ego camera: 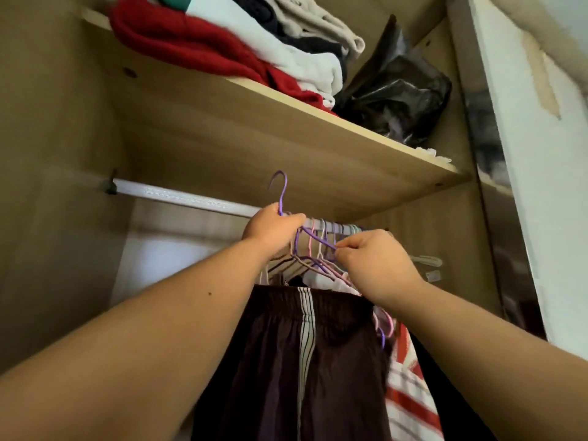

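Left grip (pixel 272 229) and right grip (pixel 375 265) hold purple hanger (pixel 283 190) in wardrobe (pixel 47 186).

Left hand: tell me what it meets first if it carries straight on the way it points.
Probably the white rail, which runs just behind the left hand gripping the purple hanger; depth is unclear.

- No word, number, brand mark or sign can be read anywhere.
- A small white sticker (pixel 433 275) on the wardrobe wall, well to the right of the purple hanger (pixel 283 194), is too blurred to show any print.
- The folded clothes (pixel 222 52) above the purple hanger show plain cloth only.
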`<state>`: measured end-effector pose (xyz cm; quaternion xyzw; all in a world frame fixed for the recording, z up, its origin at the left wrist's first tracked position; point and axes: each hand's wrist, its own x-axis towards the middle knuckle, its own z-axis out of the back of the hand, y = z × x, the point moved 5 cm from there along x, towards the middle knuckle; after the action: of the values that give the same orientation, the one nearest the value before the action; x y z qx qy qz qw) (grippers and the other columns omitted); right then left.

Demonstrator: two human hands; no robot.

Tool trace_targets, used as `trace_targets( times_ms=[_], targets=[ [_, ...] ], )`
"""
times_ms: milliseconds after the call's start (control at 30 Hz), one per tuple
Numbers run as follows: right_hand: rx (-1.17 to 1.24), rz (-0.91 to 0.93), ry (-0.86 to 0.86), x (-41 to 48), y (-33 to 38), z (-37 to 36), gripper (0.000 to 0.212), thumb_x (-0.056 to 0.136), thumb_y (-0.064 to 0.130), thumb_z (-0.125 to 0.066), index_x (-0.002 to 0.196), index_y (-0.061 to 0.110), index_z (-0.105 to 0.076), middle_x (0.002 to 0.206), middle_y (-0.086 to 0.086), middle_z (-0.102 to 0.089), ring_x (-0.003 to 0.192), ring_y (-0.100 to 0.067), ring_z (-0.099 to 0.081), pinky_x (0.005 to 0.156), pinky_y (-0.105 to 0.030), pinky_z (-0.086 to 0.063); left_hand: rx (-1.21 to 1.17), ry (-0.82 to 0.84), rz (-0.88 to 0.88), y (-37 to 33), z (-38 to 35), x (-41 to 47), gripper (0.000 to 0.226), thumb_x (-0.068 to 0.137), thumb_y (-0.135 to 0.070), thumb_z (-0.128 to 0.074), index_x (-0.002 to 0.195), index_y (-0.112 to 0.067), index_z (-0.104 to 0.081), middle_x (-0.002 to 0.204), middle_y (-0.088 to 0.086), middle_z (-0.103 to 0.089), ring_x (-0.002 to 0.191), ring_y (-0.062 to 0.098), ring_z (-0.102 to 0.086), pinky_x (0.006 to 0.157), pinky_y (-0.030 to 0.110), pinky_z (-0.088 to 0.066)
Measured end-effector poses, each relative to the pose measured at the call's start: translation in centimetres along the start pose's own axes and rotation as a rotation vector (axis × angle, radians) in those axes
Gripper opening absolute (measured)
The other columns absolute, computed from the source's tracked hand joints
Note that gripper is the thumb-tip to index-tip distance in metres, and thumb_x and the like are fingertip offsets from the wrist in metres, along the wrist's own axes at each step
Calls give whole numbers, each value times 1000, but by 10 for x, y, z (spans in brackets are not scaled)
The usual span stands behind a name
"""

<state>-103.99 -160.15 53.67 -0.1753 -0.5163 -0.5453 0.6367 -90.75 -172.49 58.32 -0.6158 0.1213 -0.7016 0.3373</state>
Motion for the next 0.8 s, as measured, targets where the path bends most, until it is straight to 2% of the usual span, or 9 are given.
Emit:
trace_targets(
  times_ms=[100, 200, 333, 467, 567, 667, 733, 800],
  targets=[
    [-11, 20, 17, 24, -4, -31, 24, 82, 11, -52, 59, 3, -56, 50, -9, -44, 54, -27, -40, 50, -32, -29, -5, 13, 2, 25, -8, 17, 50, 73, -58, -62, 102, -17, -64, 102, 3, -67, 98, 24, -60, 81, 32, -46],
    [-13, 2, 18, 37, -14, -56, 19, 82, 14, -53, 75, 1, -65, 64, -19, -59, 63, -35, -53, 52, -32, -36, 86, 4, 28, 48, -13, 27, 52, 81, -55, -56, 115, -15, -61, 114, 9, -64, 106, 28, -59, 88, 33, -47],
    [24, -49, 46, 42, -25, -79, 17, 80, 15, -54, 84, 12, -71, 67, -6, -61, 67, -27, -56, 52, -26, -36, 166, 104, 91, 68, -20, 32, 58, 87, -54, -50, 125, -10, -53, 126, 14, -58, 114, 30, -55, 98, 39, -44],
    [69, -104, 52, 42, -32, -92, 14, 79, 18, -55, 81, 21, -69, 73, -2, -66, 76, -24, -61, 63, -27, -46, 196, 172, 58, 72, -22, 35, 53, 93, -46, -47, 131, -9, -49, 132, 13, -56, 120, 29, -52, 102, 38, -41],
    [79, -109, 68, 36, -38, -98, 15, 81, 18, -55, 86, 18, -70, 63, 6, -62, 65, -17, -57, 52, -22, -39, 180, 193, 50, 78, -30, 32, 48, 89, -44, -56, 127, -14, -53, 127, 6, -60, 116, 25, -55, 100, 36, -43],
    [35, -89, 75, 29, -40, -96, 19, 83, 19, -53, 90, 21, -70, 59, 9, -56, 63, -15, -54, 48, -20, -33, 229, 229, 82, 80, -40, 20, 59, 85, -49, -57, 131, -14, -47, 129, 8, -57, 117, 26, -53, 99, 37, -42],
    [-2, -66, 79, 21, -35, -88, 23, 85, 24, -53, 102, 27, -68, 68, 8, -61, 69, -16, -58, 56, -22, -37, 244, 210, 74, 71, -44, 5, 61, 85, -50, -57, 133, -15, -45, 132, 9, -54, 120, 27, -51, 99, 36, -42],
    [-55, -17, 76, 9, -28, -77, 37, 85, 28, -55, 121, 31, -59, 98, 0, -67, 94, -19, -62, 73, -24, -42, 210, 170, 35, 56, -45, -16, 55, 86, -49, -55, 130, -16, -48, 133, 11, -53, 121, 28, -49, 98, 35, -42]
  ],
)
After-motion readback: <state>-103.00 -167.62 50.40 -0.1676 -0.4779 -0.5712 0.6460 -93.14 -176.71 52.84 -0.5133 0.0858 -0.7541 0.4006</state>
